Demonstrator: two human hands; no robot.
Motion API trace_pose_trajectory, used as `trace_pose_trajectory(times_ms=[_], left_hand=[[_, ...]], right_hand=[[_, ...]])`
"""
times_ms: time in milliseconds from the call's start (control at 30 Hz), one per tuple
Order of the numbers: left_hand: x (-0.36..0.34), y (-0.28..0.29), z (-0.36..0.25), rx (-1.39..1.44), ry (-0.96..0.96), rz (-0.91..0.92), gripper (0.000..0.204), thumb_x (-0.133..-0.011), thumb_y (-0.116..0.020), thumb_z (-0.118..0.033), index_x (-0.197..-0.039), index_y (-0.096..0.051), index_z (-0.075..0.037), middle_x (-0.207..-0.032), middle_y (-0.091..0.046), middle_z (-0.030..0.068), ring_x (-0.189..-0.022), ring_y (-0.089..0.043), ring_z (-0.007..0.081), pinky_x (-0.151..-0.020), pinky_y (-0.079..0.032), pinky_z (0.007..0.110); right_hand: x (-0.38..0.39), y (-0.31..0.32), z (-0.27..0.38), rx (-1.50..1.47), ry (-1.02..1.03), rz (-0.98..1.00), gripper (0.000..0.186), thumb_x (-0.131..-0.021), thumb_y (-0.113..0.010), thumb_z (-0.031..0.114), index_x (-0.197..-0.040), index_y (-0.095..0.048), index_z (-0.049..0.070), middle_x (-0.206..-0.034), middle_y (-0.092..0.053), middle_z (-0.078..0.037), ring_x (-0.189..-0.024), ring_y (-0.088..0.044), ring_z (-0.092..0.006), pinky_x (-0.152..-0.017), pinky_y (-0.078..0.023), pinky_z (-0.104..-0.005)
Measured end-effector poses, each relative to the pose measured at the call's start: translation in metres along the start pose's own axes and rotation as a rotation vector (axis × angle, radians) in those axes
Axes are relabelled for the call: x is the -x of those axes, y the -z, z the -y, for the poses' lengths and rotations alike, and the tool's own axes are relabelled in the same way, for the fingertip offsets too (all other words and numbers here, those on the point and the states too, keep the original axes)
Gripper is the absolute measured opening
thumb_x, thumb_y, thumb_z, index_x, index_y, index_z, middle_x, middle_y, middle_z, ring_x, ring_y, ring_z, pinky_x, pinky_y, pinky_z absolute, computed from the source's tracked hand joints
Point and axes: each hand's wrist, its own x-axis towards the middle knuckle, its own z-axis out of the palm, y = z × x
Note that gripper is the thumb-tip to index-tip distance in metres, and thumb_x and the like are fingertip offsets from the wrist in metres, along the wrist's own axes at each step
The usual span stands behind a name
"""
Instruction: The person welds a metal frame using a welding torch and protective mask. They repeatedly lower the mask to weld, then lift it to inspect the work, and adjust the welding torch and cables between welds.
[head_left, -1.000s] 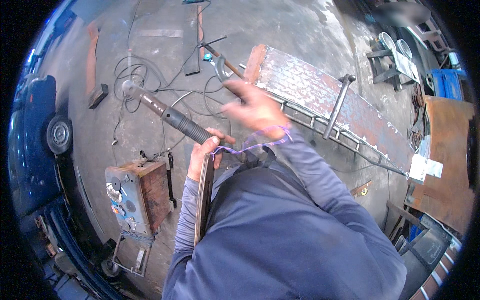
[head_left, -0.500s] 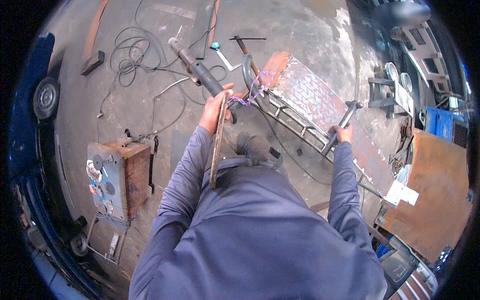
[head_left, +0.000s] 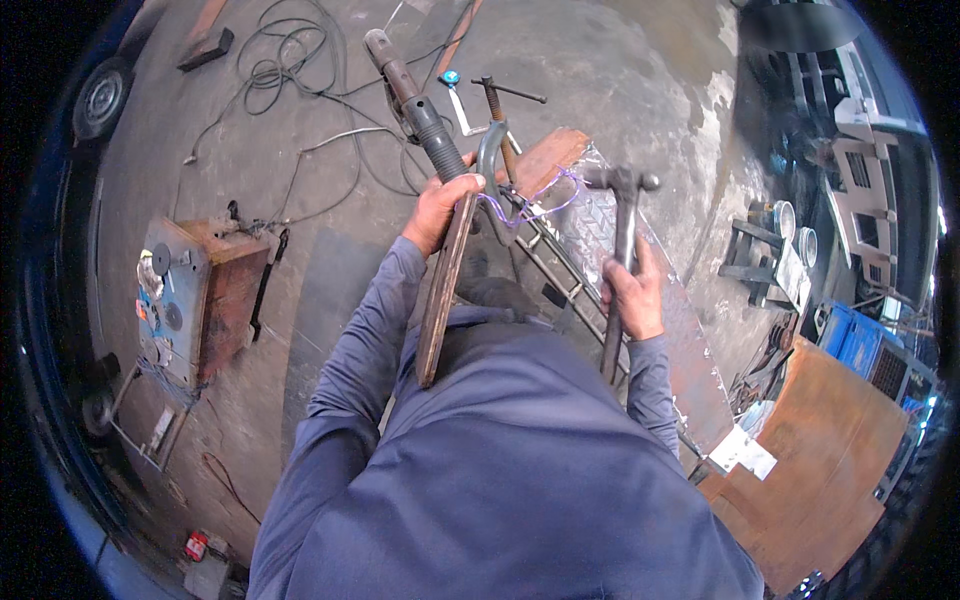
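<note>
My left hand point(head_left: 437, 215) is closed around the black ribbed handle of a welding electrode holder point(head_left: 432, 135), its jaw end pointing up and left. A long brown strip point(head_left: 446, 295), wood-like and seen edge-on, is gripped in the same hand and slants toward my body. My right hand point(head_left: 634, 292) grips a ball-peen hammer point(head_left: 624, 232) by its shaft, head up, over a long metal plate point(head_left: 690, 345) on a rod frame point(head_left: 562, 275). A C-clamp point(head_left: 490, 155) stands at the far end of that frame, beside purple string point(head_left: 545, 205).
A welding machine point(head_left: 190, 300) on a wheeled cart stands at left, with cables point(head_left: 285, 70) coiled on the floor beyond. At right are a rusty sheet point(head_left: 820, 440), a small stand point(head_left: 755, 250) with cans, and a blue machine point(head_left: 850, 335). A vehicle wheel point(head_left: 103, 98) shows far left.
My right hand has moved left and inward, bringing the hammer upright with its head raised. My left hand keeps its hold. The view has shifted, so the surroundings sit differently.
</note>
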Motion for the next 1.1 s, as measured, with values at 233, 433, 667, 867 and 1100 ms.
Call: trace_pose_trajectory(times_ms=[233,433,667,867,1100], left_hand=[[0.006,-0.018,-0.001,-0.003,-0.008,-0.081,0.051,-0.083,-0.059,-0.032,-0.119,-0.053,0.003,-0.104,-0.069,0.0094,-0.040,-0.044,0.0047,-0.037,-0.037,0.018],[-0.003,-0.011,0.009,-0.005,-0.023,-0.200,0.048,-0.084,-0.058,-0.032,-0.117,-0.057,0.003,-0.101,-0.069,0.0087,-0.041,-0.044,0.0043,-0.037,-0.036,0.018],[0.002,-0.008,0.017,0.033,-0.030,-0.080,0.046,-0.083,-0.058,-0.034,-0.112,-0.061,0.002,-0.092,-0.064,0.0069,-0.043,-0.046,0.0054,-0.039,-0.037,0.020],[0.005,0.000,0.024,-0.014,-0.032,-0.160,0.043,-0.080,-0.059,-0.036,-0.105,-0.067,-0.002,-0.066,-0.053,-0.0011,-0.045,-0.045,0.0073,-0.040,-0.035,0.024],[0.006,-0.009,0.008,0.019,-0.080,-0.124,0.046,-0.081,-0.060,-0.035,-0.107,-0.065,0.002,-0.079,-0.062,0.0024,-0.064,-0.055,0.0102,-0.058,-0.044,0.023]], right_hand=[[-0.033,-0.013,0.003,0.744,0.456,0.072,0.052,-0.092,-0.056,0.022,-0.137,-0.043,0.000,-0.108,-0.062,-0.029,-0.094,-0.064,-0.0422,-0.084,-0.050,-0.0420],[-0.044,-0.030,0.034,0.598,0.510,0.106,0.046,-0.091,-0.057,0.020,-0.134,-0.049,0.004,-0.115,-0.059,-0.030,-0.105,-0.060,-0.0431,-0.089,-0.049,-0.0407],[-0.051,-0.017,-0.008,0.750,0.591,0.122,0.046,-0.092,-0.056,0.026,-0.133,-0.051,0.006,-0.115,-0.059,-0.030,-0.106,-0.059,-0.0419,-0.088,-0.049,-0.0426],[-0.052,-0.033,0.015,0.683,0.563,0.088,0.044,-0.092,-0.055,0.024,-0.131,-0.050,0.005,-0.104,-0.062,-0.029,-0.096,-0.061,-0.0449,-0.080,-0.050,-0.0464],[-0.070,-0.018,-0.045,0.762,0.516,0.168,0.047,-0.091,-0.057,0.025,-0.132,-0.049,0.004,-0.117,-0.060,-0.026,-0.105,-0.059,-0.0431,-0.089,-0.048,-0.0451]])
